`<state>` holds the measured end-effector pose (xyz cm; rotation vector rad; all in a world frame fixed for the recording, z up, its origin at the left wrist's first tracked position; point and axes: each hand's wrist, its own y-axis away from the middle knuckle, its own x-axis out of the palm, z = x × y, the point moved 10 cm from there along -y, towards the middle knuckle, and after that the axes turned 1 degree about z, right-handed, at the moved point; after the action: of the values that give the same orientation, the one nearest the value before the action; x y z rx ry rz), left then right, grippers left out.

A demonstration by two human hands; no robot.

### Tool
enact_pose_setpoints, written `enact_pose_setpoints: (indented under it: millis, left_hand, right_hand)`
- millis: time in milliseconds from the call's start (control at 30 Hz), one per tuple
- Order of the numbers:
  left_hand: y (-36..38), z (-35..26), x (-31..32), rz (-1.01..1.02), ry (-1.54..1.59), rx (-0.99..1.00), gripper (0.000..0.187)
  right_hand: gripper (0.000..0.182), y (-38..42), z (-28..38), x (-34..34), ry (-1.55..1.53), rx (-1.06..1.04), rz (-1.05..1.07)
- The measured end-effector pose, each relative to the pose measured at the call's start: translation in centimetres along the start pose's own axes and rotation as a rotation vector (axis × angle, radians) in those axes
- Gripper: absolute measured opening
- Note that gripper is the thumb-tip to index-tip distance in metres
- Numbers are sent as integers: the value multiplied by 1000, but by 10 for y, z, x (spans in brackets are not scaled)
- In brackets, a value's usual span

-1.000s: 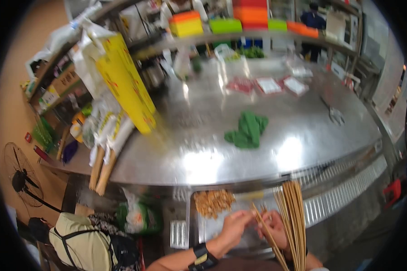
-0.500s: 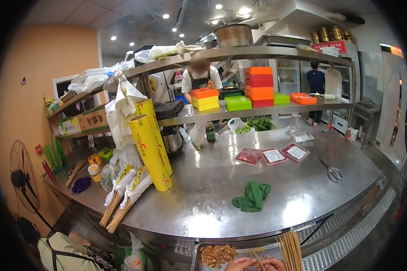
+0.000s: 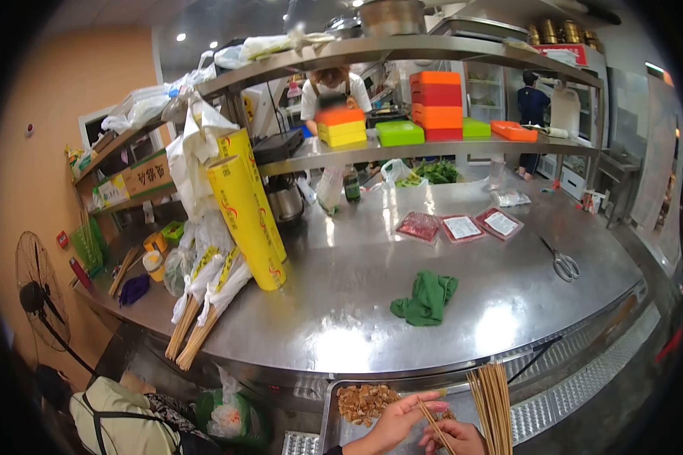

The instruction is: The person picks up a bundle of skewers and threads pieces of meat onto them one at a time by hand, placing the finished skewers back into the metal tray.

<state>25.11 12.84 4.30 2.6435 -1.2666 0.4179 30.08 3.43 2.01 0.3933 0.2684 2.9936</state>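
Probably a restaurant kitchen; steel worktable [image 3: 341,303], pots [image 3: 392,17], stacked food boxes [image 3: 436,106], packaged meat [image 3: 461,227].

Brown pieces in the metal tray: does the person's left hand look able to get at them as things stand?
Probably yes: the left hand is right beside the brown pieces, which lie uncovered in the tray, with nothing visible between.

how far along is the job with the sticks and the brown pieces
Done: no filled stick can be made out, so nothing looks finished. In hand: one stick in the right hand, with the left hand near its upper end; whether it carries a piece is unclear. Left, probably: the brown pieces in the tray and the upright bundle of sticks.
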Motion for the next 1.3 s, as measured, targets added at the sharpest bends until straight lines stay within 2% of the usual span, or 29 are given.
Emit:
enact_pose_setpoints:
  millis: [33,100,167,200,300,400,467,800,900,967,1100,1167,1300]
  left_hand:
    - [1,0,10,34,228,-131,31]
    - [0,3,3,-3,266,-134,28]
    - [-3,25,-3,81,481,-183,32]
    - [-4,32,-6,77,495,-174,32]
    - [-3,41,-7,74,492,-146,41]
    - [0,43,-17,-25,437,-119,40]
    - [-3,49,-18,17,435,-117,36]
    - [-3,71,-25,-31,395,-187,32]
    - [-3,66,-28,-69,386,-130,31]
    - [3,52,-34,-147,362,-76,22]
    - [5,38,-42,-154,427,-39,17]
    - [10,36,-42,-154,531,-77,16]
    - [14,31,-41,-128,525,-93,17]
  right_hand:
    - [21,0,-2,0,5,14,2]
    - [19,-1,-1,-3,-51,-7,-37]
    - [19,-2,-8,-6,-52,16,-56]
    - [20,-3,-11,-9,-62,31,-76]
    - [22,-4,-7,-6,-97,13,-61]
    - [24,-5,11,4,-129,26,-36]
    - [23,-6,18,5,-86,6,-56]
    - [21,-8,9,-2,12,9,-152]
    - [22,-12,10,2,35,-15,-134]
    - [23,-12,13,3,70,-1,-168]
    - [24,-17,13,9,106,27,-146]
    - [25,-20,15,15,96,4,-106]
    - [28,-17,18,16,170,21,-130]
